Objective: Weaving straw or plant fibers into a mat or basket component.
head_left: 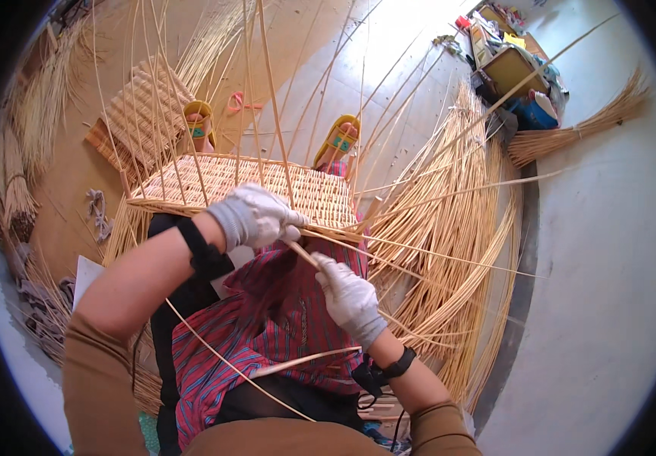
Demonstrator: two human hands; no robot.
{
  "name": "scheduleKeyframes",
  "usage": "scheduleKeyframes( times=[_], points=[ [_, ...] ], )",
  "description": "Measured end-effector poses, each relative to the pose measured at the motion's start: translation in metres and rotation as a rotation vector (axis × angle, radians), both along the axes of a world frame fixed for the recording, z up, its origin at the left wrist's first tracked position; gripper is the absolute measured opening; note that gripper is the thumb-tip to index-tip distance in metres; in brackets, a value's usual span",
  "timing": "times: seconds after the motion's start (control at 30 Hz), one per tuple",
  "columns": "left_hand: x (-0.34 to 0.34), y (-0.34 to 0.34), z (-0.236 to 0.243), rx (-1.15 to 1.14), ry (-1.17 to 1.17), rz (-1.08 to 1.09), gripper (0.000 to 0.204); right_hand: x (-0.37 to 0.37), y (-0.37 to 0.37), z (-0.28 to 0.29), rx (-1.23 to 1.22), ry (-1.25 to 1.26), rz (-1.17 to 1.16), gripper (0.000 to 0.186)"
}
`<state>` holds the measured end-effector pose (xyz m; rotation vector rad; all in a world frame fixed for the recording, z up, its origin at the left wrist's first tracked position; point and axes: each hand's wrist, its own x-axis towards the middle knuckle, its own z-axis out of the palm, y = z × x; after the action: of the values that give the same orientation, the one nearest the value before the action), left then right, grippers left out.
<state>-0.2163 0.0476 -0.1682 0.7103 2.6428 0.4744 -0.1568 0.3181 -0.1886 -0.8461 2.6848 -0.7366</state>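
Wicker weaving in progress, seen from above on the person's lap.

Pale cane makes up a half-woven basket (244, 186) at centre frame, its flat woven base resting on the knees, with long upright stakes (267, 83) fanning toward the top edge. The gloved left hand (255, 215) is closed over the basket's near rim, just left of centre. The gloved right hand (351, 296), lower and right of centre, is clamped on a thin cane strand (303, 253) that runs up to the rim. A large heap of loose cane (449, 251) lies on the floor at right, and a tied bundle (579, 129) sits upper right. Yellow sandals (341, 138) show beyond the basket.
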Motion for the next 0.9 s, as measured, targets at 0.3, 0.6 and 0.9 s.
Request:
scheduleKeyframes(
  times=[0.3,0.6,0.9],
  points=[
    [-0.002,-0.008,-0.013,-0.021,0.119,-0.047,0.048,0.008,0.007,0.016,-0.005,-0.120,0.103,0.019],
    [0.008,-0.008,-0.020,0.098,0.048,0.024,0.075,-0.003,-0.010,0.001,0.062,0.009,-0.068,0.024],
    [0.031,0.015,-0.023,0.116,0.184,0.152,0.069,-0.013,-0.065,-0.042,0.035,0.104,-0.019,0.018]
  ],
)
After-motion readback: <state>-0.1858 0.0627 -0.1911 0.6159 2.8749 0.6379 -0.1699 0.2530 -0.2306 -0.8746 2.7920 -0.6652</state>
